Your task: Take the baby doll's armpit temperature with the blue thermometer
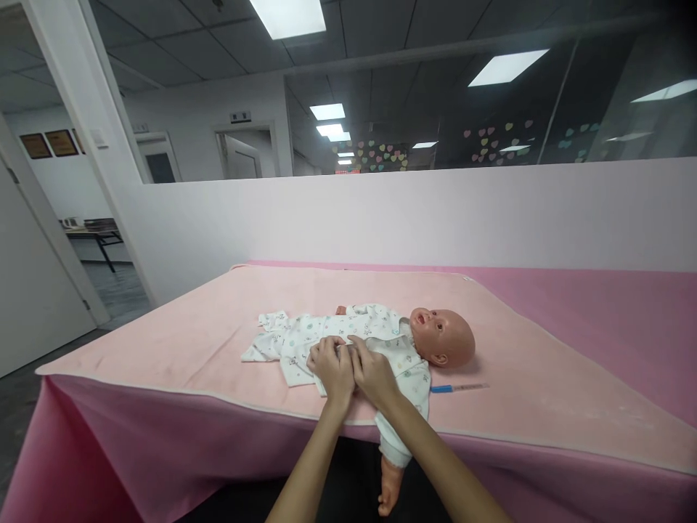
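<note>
A baby doll (443, 338) lies on its back with its head to the right, dressed in white baby clothes (308, 330) with a small print. Over its middle my left hand (333, 369) is closed, its fingers pinching the edge of the shirt. Close against it, my right hand (375, 372) also has bent fingers closed on the shirt front. The exact bit of cloth between the fingertips is partly hidden. One doll arm (390, 485) hangs over the table's near edge below my right wrist. A thermometer with a blue end (442, 389) lies beside the doll's shoulder.
A pale pink pad (190, 319) covers the table over a darker pink cloth (626, 334), which drapes down the front. Behind stands a white half wall (414, 218) with glass above. A doorway with a small table (95, 234) beyond is at the left.
</note>
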Motion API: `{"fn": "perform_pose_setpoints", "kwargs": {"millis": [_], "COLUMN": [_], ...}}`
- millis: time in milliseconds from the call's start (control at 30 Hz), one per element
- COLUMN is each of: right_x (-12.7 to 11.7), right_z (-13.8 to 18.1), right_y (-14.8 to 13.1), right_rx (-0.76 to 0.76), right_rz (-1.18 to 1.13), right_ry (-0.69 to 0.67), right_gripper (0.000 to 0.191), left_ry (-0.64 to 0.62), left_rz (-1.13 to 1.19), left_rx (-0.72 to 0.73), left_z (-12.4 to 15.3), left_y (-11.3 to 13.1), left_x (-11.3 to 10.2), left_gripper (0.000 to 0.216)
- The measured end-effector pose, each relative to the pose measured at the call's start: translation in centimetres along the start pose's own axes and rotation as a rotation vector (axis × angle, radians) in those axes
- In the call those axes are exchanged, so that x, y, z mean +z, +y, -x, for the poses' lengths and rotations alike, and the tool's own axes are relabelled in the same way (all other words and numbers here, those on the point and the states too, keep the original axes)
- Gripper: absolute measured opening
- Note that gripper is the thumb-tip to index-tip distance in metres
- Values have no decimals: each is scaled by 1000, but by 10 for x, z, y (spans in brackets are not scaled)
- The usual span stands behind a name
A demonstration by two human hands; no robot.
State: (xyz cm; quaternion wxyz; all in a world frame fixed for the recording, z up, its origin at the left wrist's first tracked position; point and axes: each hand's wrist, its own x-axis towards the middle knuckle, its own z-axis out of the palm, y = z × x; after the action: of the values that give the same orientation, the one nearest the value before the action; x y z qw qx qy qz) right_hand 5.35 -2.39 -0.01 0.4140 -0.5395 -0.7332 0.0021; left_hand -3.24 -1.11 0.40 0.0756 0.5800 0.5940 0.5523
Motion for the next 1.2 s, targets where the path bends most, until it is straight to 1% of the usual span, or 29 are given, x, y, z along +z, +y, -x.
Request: {"fn": "perform_pose_setpoints", "kwargs": {"millis": [133,233,400,633,900,1067,1200], "right_x": [-1,0,3,3,1,-3,-2], "right_z": [-2,-3,-4,-5,-6,-6,-6], "right_y": [0,2,4,3,3,2,2], "right_rx": [40,38,51,116,96,69,76], "right_rz": [-39,-37,-47,-52,-119,-199,-222], "right_ry": [-90,-116,-107,-102,-91,-74,-58], "right_gripper": [28,24,21,20,22,30,28], "left_ry": [0,0,8,-18,2,22,40], "left_rz": [40,52,59,59,58,86,138], "left_rx": [-10,-20,-37,-40,-43,-51,-58], "left_z": [0,0,1,0,-1,-1,-1], "left_y": [-2,-2,-2,-1,0,-2,-4], "left_x": [1,2,3,2,1,1,1], "left_gripper": [14,15,16,16,14,14,17]}}
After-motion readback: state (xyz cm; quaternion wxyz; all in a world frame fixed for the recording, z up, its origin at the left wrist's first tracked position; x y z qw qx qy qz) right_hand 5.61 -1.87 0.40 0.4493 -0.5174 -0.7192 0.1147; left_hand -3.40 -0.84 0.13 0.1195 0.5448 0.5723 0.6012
